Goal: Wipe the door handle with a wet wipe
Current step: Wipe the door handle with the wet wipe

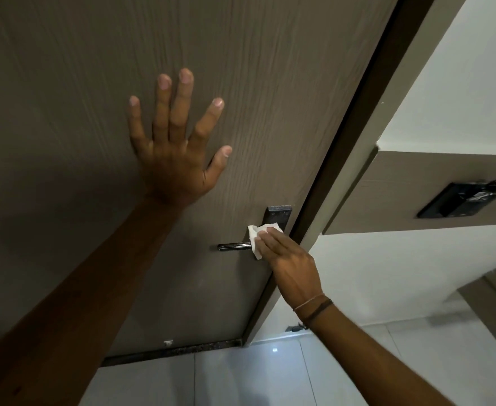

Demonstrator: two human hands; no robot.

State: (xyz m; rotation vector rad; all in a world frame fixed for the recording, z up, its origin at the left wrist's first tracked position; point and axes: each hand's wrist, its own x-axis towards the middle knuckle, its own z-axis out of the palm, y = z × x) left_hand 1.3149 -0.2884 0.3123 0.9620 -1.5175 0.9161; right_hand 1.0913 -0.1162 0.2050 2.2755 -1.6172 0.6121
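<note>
A dark metal lever handle (233, 246) juts left from a dark backplate (279, 214) low on the right side of a brown wood-grain door (65, 83). My right hand (290, 259) holds a white wet wipe (255, 237) pressed over the handle where the lever meets the plate. The lever's inner end is hidden under the wipe and my fingers. My left hand (176, 142) lies flat on the door above and left of the handle, fingers spread, holding nothing.
A dark door frame (358, 112) runs along the door's right edge. Beyond it is a white wall (460, 68) and another brown panel with a black lock plate (460, 200). Pale floor tiles (241, 376) lie below.
</note>
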